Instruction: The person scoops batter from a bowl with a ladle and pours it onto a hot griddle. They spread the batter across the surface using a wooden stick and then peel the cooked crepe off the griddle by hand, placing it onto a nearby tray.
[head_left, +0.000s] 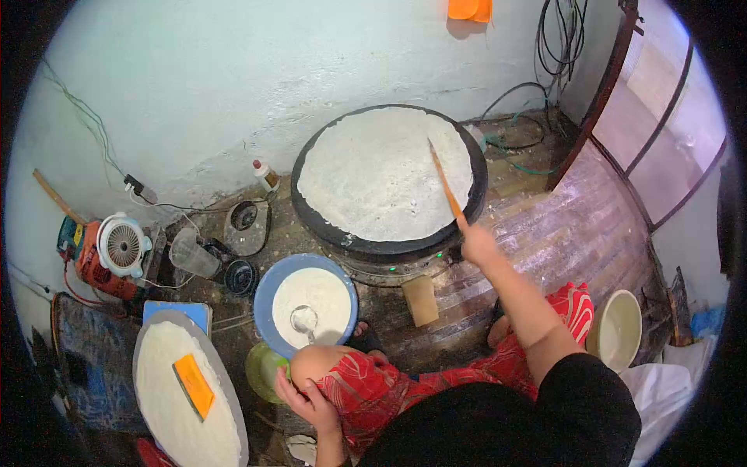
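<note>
My right hand point(481, 246) is closed round the handle of a long, thin wooden spatula point(446, 183). The tip of the spatula lies over a wide, pale flatbread point(373, 175), which covers most of a round black griddle point(303, 212). Down by my bent knee, my left hand point(310, 405) has its fingers apart, with the fingertips next to a bright green edge. Just beyond that knee stands a blue basin point(264, 282) of white batter point(319, 292), and a metal ladle point(304, 318) rests in it. A green bowl point(262, 373) is partly hidden beneath the basin.
At left, an oval board point(148, 373) carries a pale sheet with an orange scraper point(194, 387) on top. Behind it are an orange machine point(97, 268), a clear jug point(193, 253) and a bottle point(266, 176). A cream bucket point(618, 331) stands right; cables point(537, 128) hang by the wall.
</note>
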Demonstrator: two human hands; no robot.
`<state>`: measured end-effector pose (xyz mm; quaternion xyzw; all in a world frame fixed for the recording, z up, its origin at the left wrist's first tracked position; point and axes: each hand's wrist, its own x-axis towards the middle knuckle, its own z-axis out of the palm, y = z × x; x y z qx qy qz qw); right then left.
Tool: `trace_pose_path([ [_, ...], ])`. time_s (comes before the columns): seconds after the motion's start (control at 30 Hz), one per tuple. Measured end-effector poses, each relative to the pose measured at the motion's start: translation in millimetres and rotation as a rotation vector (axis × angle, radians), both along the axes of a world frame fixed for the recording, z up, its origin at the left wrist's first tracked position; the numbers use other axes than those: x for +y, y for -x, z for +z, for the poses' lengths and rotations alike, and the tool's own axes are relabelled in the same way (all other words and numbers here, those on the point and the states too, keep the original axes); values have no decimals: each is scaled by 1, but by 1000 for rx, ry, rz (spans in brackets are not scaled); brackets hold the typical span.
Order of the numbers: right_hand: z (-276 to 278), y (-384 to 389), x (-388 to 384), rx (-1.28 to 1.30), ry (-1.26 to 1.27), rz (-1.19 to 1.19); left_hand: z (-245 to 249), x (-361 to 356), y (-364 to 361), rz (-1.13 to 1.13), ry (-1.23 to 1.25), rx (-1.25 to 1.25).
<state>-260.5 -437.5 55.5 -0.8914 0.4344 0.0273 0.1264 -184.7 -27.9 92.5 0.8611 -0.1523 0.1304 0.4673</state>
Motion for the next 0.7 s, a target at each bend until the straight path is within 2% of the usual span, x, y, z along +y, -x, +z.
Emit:
trace_pose_path([
  [0.1, 12, 11, 44, -138, -87, 67, 4, -1, 1, 0, 2, 11],
  [0.17, -17, 23, 64, -554, -174, 207, 7, -4, 1, 7, 9, 22],
  [0.2, -19, 25, 79, -545, -183, 219, 9, -4, 1, 7, 11, 32],
  [0.27, -15, 19, 114, -694, -325, 418, 6, -5, -1, 8, -29, 31],
  [0.3, -19, 13, 126, -682, -355, 445, 5, -2, -3, -6, -65, 20],
  [0.37, -25, -2, 148, -461, -478, 471, 4, -1, -5, -3, -95, -9],
  [0.47, -53, -34, 169, -306, -465, 485, 4, 0, -7, -34, -97, -68],
  [0.6, -90, -69, 188, -315, -472, 507, 3, -1, -6, -30, -71, -89],
  [0.67, -97, -78, 191, -332, -665, 630, 2, 0, -5, 1, -92, -77],
  [0.7, -70, -81, 194, -243, -777, 630, 3, 1, -5, -7, -88, -92],
])
